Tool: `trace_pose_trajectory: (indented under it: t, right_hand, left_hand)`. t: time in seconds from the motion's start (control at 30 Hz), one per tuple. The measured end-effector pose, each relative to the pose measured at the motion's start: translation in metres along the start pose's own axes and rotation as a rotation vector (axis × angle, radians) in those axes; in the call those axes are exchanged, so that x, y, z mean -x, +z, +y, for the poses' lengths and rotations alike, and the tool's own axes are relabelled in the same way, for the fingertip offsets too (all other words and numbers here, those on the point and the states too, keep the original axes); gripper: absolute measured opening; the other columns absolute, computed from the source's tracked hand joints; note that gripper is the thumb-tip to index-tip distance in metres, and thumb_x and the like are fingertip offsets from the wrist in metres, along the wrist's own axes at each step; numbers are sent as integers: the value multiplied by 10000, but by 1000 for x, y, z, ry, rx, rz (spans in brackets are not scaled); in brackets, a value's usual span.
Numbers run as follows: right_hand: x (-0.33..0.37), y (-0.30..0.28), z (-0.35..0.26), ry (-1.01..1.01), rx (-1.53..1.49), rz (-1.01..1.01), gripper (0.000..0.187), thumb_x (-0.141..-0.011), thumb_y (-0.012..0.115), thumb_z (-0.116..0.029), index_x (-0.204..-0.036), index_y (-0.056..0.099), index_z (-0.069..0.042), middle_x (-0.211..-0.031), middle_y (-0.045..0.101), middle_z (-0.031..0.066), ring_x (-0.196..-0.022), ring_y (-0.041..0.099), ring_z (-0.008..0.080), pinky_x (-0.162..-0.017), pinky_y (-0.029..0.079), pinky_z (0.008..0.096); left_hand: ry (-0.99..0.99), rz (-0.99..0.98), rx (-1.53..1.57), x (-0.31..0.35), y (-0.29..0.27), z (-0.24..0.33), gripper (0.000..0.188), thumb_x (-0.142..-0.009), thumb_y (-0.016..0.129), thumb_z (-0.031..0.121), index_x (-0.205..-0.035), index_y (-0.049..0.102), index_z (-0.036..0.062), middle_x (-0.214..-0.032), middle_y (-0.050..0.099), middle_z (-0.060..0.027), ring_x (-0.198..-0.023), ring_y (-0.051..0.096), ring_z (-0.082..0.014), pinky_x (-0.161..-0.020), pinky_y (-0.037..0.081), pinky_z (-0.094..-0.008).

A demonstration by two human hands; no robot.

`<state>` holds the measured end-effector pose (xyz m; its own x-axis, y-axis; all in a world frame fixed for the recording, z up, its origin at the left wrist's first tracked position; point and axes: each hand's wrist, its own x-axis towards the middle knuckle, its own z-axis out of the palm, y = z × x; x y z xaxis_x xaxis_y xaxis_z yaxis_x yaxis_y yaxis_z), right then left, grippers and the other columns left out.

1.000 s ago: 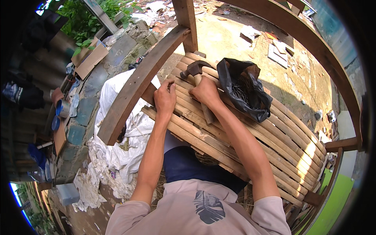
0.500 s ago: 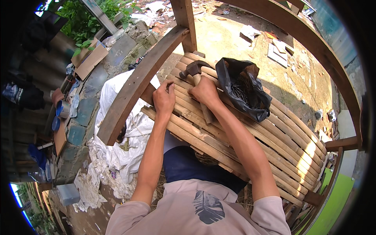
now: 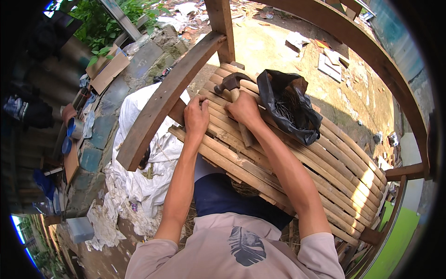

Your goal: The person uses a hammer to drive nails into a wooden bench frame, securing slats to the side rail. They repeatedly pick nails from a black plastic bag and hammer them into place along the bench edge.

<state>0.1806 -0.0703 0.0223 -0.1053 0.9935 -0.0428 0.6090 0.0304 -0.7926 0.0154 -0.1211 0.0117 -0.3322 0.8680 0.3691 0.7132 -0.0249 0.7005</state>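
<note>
My right hand (image 3: 245, 109) is wrapped round the wooden handle of a claw hammer (image 3: 246, 135). Its dark metal head lies over the slats, just beyond my fist. My left hand (image 3: 196, 117) rests at the left end of the slats with thumb and fingers pinched together; whatever is between them is too small or hidden to make out. Under both hands is a seat of bamboo slats (image 3: 320, 160) set in a dark wooden bench frame (image 3: 169, 100). Close to my right hand, an open black plastic bag (image 3: 309, 125) with many nails inside sits on the slats.
A curved wooden rail (image 3: 395, 76) arches over the far right side. White sacking (image 3: 132, 121) lies on the ground at the left, near a low block wall (image 3: 100, 132) with cardboard (image 3: 109, 74) on it. Broken tiles (image 3: 328, 67) are scattered beyond the bench.
</note>
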Motion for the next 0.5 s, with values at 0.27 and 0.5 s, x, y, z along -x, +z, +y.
trace_pose_trajectory:
  t: [0.27, 0.5]
  right_hand:
    - [-2, 2, 4, -1, -13, -25, 392, -820, 796, -300, -849, 669, 70, -722, 698, 201, -671, 711, 316, -659, 546, 432]
    - [0, -10, -2, -5, -52, -98, 516, -883, 743, -373, -1011, 633, 115, -930, 702, 314, -914, 718, 421, -811, 552, 478]
  left_hand:
    - [58, 3, 15, -3, 1, -7, 183, -923, 646, 115, -977, 712, -47, -1046, 707, -213, -986, 674, -396, -887, 523, -433]
    - [120, 53, 29, -3, 2, -4, 197, -901, 685, 136, -992, 738, -30, -1040, 735, -176, -923, 718, -364, -835, 557, -387]
